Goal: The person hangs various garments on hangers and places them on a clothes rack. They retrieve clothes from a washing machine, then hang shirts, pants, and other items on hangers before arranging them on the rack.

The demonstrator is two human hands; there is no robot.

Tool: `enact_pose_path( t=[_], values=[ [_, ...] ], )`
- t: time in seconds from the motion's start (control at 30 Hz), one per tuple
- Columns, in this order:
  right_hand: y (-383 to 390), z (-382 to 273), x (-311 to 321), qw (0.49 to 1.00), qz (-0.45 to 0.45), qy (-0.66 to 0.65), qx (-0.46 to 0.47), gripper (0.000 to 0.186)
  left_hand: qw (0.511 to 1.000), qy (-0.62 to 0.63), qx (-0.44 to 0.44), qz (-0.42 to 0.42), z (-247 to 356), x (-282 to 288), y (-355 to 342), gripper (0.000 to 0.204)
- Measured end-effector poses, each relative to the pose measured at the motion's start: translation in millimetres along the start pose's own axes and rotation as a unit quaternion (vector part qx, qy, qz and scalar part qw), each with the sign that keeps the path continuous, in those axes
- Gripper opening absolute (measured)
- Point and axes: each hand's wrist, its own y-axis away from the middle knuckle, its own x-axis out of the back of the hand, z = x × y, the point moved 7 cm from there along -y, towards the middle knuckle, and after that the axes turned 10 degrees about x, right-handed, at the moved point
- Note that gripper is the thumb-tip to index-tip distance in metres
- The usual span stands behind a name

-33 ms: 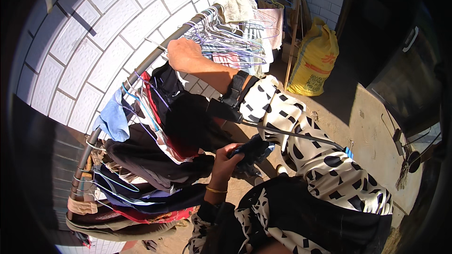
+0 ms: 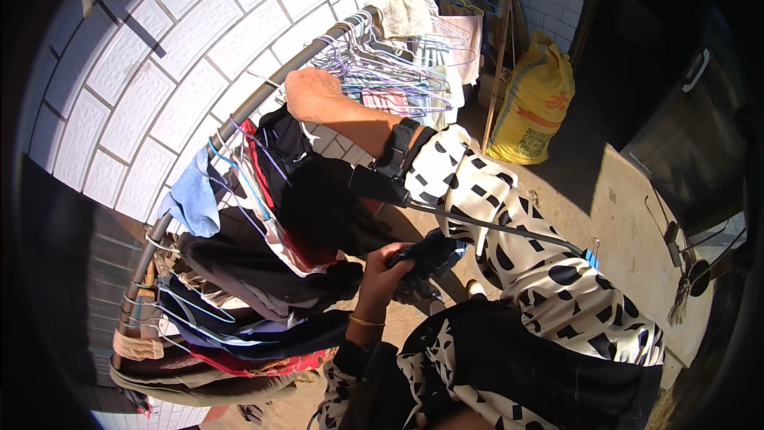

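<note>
Dark garment [image 2: 322, 207] hangs near a metal rail [image 2: 247, 107]; right hand [image 2: 312, 94] rests closed at the rail, left hand [image 2: 386, 271] grips a dark cloth [image 2: 434, 255].

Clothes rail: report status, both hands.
Right hand on rail among hangers. Left hand gripping dark garment. Hung clothes crowd the rail.

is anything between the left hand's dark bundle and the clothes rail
Yes: the dark garments already hanging fill the space between the dark bundle in the left hand and the rail, where the right hand rests.
</note>
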Motion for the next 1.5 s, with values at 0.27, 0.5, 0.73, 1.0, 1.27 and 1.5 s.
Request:
enact_pose_path(
  t=[0.27, 0.5, 0.73, 1.0, 1.27, 1.5],
  values=[
    [27.0, -13.8, -42.9, 0.998, -0.048, -0.015, 0.025, 0.04, 0.998, -0.008, 0.021, 0.058, -8.7, 18.1, 21.7, 0.03],
    [18.9, 93.5, 35.9, 0.982, 0.158, 0.106, -0.01, 0.02, 0.995, -0.011, 0.005, 0.1, -6.0, 34.2, 44.0, 0.03],
    [5.0, 172.9, -8.6, 0.994, 0.114, -0.004, 0.003, 0.024, 0.997, 0.007, 0.007, 0.082, -18.4, 35.5, 36.7, 0.033],
    [18.1, 154.1, -62.7, 0.949, -0.025, -0.302, -0.087, 0.034, 0.998, -0.015, 0.006, 0.056, -20.6, 31.3, 26.9, 0.032],
    [23.2, 145.7, -50.8, 0.898, 0.055, -0.428, -0.086, 0.024, 0.997, -0.01, 0.017, 0.074, -18.0, 31.3, 28.5, 0.03],
    [23.7, 166.9, -9.8, 0.926, 0.037, -0.366, -0.088, 0.019, 0.999, -0.005, -0.003, 0.044, -21.1, 17.0, 24.2, 0.03]
  ],
)
